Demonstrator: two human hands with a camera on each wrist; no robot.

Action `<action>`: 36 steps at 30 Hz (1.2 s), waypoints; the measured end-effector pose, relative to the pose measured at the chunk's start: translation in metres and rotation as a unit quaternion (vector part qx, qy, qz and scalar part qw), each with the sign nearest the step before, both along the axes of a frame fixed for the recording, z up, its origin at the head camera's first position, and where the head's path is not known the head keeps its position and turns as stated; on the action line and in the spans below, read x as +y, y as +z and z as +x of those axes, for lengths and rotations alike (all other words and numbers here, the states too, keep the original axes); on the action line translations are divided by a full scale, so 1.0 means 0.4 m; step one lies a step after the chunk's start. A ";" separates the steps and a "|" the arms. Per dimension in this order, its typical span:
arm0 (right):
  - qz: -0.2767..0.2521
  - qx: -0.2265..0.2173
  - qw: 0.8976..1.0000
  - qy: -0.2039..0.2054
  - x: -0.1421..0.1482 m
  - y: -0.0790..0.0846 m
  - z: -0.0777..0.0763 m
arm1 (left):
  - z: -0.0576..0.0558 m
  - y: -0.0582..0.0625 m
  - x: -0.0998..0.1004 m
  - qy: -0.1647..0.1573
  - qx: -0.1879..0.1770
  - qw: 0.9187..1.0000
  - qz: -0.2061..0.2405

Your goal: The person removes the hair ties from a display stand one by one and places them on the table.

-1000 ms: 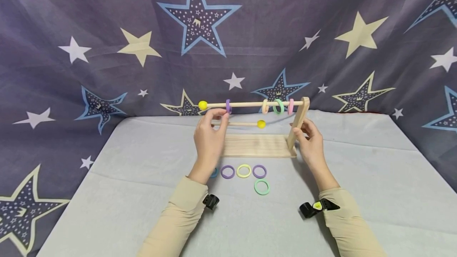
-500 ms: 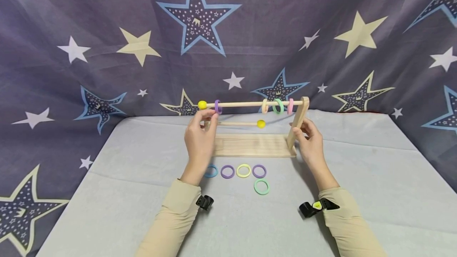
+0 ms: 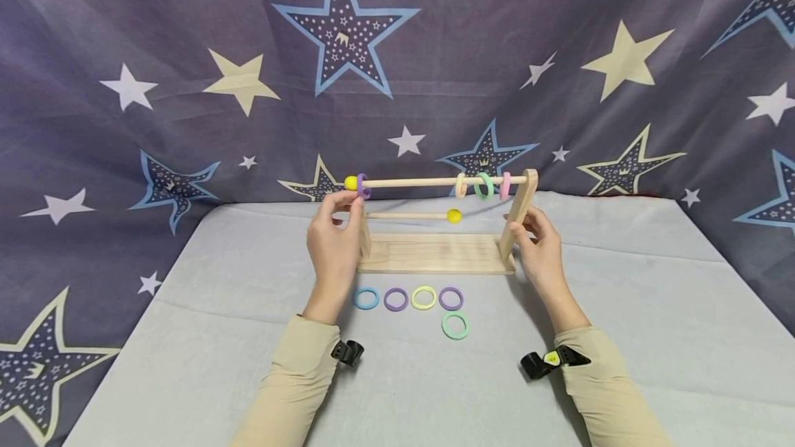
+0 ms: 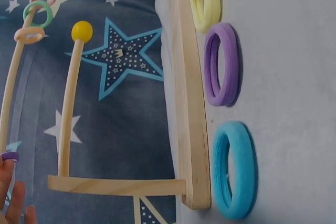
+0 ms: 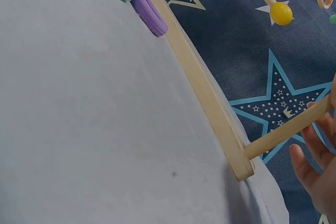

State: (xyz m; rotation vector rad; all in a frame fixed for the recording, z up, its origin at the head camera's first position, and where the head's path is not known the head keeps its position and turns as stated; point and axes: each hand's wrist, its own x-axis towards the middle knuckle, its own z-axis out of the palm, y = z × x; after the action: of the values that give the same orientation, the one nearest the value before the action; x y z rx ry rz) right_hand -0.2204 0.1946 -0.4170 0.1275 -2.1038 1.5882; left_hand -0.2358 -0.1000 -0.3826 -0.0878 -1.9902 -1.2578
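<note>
A wooden stand [image 3: 435, 254] has two posts, each bearing a rod tipped with a yellow ball. My left hand [image 3: 335, 240] pinches a purple hair tie [image 3: 363, 186] between thumb and fingertips, around the upper rod [image 3: 410, 183] right by its ball [image 3: 351, 183]. In the left wrist view, that purple tie [image 4: 9, 156] shows at the fingertips, at the frame's edge. Farther along the same rod hang peach [image 3: 461, 185], green [image 3: 484, 186] and pink [image 3: 506, 186] ties. My right hand [image 3: 542, 250] holds the right post [image 3: 522, 209], thumb in front and fingers behind.
On the grey cloth before the stand lie blue [image 3: 366, 298], purple [image 3: 395, 299] and yellow [image 3: 424, 297] hair ties, with another purple one [image 3: 451, 298] and a green one [image 3: 456, 325] to the right. A star-patterned curtain [image 3: 435, 40] hangs behind the table.
My left hand has slid the purple hair tie leftward along the upper rod to the yellow ball, uncovering the left post and the blue tie. My right hand has stayed on its post.
</note>
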 end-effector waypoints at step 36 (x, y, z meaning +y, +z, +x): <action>-0.004 -0.007 1.000 0.002 -0.001 0.002 0.003 | 0.009 -0.006 -0.037 -0.006 0.014 1.000 0.002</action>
State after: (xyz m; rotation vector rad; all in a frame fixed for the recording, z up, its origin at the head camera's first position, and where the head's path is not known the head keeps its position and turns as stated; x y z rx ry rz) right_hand -0.2193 0.1943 -0.4162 0.1193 -2.1085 1.6048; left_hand -0.2321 -0.1149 -0.3851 -0.1158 -1.9660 -1.2606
